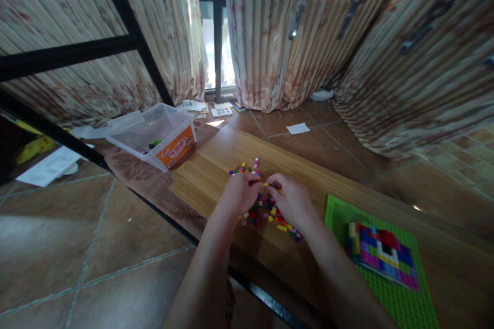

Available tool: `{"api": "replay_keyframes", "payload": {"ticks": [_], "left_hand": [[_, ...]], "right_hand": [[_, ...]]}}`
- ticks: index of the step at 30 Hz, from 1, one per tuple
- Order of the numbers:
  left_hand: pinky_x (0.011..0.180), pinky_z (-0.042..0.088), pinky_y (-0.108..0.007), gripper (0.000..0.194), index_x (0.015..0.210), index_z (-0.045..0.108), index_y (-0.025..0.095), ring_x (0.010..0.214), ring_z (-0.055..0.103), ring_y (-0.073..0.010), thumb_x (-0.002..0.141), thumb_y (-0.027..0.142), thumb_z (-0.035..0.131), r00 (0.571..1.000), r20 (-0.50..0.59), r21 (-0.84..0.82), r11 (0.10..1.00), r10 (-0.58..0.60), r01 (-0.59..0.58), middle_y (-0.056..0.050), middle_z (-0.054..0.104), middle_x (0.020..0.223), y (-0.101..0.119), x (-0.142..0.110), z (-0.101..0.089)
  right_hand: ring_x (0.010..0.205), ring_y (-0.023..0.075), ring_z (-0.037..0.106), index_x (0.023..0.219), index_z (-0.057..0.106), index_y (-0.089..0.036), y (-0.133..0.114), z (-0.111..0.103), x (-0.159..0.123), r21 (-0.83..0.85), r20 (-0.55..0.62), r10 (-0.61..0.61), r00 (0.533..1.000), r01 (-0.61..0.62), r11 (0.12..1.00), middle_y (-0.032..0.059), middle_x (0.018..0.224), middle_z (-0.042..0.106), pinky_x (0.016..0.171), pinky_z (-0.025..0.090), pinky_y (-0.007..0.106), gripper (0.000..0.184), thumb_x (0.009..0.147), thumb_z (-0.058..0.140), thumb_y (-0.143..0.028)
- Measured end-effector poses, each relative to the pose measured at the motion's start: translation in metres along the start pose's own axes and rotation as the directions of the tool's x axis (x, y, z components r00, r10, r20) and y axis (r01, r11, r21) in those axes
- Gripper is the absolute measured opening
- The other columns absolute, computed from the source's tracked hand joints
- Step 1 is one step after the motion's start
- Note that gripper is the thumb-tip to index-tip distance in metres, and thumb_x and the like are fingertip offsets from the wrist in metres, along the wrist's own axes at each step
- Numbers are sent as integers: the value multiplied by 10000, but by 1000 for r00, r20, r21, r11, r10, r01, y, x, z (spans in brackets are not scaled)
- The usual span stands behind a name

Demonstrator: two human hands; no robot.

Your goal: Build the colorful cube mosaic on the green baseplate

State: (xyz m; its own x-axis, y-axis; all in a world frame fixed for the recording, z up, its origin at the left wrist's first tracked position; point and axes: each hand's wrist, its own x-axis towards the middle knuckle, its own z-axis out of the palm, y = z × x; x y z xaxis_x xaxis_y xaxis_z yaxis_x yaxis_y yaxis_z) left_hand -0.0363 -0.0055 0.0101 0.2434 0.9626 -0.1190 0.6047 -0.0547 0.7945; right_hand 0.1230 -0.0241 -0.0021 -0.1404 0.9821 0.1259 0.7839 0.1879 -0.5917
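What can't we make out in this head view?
All in the head view:
- Grip on the yellow piece: too small; fingertips of left hand and right hand partly cover it.
- Full count of loose bricks: small, partly behind both hands.
- Lower end of green baseplate: cut off by bottom edge.
- Small print on orange label: blurred.
- Underside of brick build: faces away from camera.

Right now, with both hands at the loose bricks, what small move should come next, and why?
Probably ease the right hand slightly toward the left hand: their fingertips nearly meet around a small yellow piece, among scattered loose bricks. Which hand grips it is unclear, so a gentle move seems safest.
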Motion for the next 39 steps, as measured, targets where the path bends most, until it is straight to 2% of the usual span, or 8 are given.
{"api": "replay_keyframes", "payload": {"ticks": [4, 8, 12, 19, 23, 31, 33, 39], "left_hand": [[564, 418, -210, 169, 768, 699, 156, 615, 583, -120, 845, 222, 564, 998, 65, -269, 963, -3, 21, 2, 642, 638, 7, -2, 3], [522, 420, -194, 162, 730, 672, 132, 522, 532, -88, 827, 246, 610, 990, 140, -492, 865, -28, 94, 9, 615, 587, 16, -7, -1], [517, 431, -179, 177, 718, 670, 123, 505, 516, -71, 820, 261, 626, 974, 222, -591, 788, -43, 169, 11, 611, 580, 20, -9, -3], [536, 460, -182, 178, 740, 651, 133, 527, 561, -82, 857, 208, 540, 971, 182, -531, 816, -154, 229, 14, 622, 591, 17, -2, 6], [513, 435, -172, 204, 682, 631, 137, 515, 531, -74, 853, 219, 556, 978, 183, -469, 865, -102, 178, 28, 591, 563, 20, -4, 7], [420, 368, -182, 157, 725, 645, 139, 422, 516, -71, 855, 203, 587, 961, 258, -456, 864, -104, 215, 42, 565, 542, 25, -8, 7], [432, 376, -182, 151, 709, 647, 137, 424, 512, -68, 843, 186, 598, 963, 251, -469, 857, -102, 213, 43, 560, 525, 25, -8, 6], [474, 394, -190, 152, 705, 665, 127, 461, 489, -70, 831, 187, 606, 963, 259, -545, 811, -76, 211, 38, 550, 513, 25, -8, 4]], "right_hand": [[838, 176, 666, 919, 720, -225, -2, -6, -9, 397, -25, 61, 998, -46, 917, 18, 902, 743, 786, 476, 312, 157, 876, 578, -276], [725, 182, 679, 885, 746, -209, 2, -7, -16, 711, 6, 197, 980, -143, 689, 30, 813, 750, 717, 533, 328, 226, 783, 693, -404], [690, 183, 699, 875, 766, -221, 7, -7, -20, 841, 95, 299, 949, -238, 486, 35, 826, 765, 717, 577, 357, 326, 670, 794, -473], [690, 179, 698, 874, 779, -228, 11, -3, -22, 815, 41, 370, 928, -246, 525, 27, 802, 767, 722, 588, 348, 300, 652, 786, -429], [705, 179, 701, 910, 752, -215, 10, -2, -22, 823, 26, 373, 928, -231, 518, 33, 860, 767, 715, 588, 344, 313, 668, 769, -413], [761, 170, 680, 913, 718, -203, 9, -7, -22, 686, -72, 254, 965, -137, 715, 36, 846, 740, 725, 541, 307, 200, 738, 696, -297], [716, 163, 673, 896, 714, -207, 7, -9, -24, 705, -44, 259, 965, -154, 693, 28, 817, 737, 689, 540, 297, 194, 724, 710, -297], [648, 161, 671, 928, 728, -213, 11, -8, -29, 847, 54, 322, 945, -214, 486, 33, 838, 751, 646, 555, 306, 303, 694, 767, -400]]}}
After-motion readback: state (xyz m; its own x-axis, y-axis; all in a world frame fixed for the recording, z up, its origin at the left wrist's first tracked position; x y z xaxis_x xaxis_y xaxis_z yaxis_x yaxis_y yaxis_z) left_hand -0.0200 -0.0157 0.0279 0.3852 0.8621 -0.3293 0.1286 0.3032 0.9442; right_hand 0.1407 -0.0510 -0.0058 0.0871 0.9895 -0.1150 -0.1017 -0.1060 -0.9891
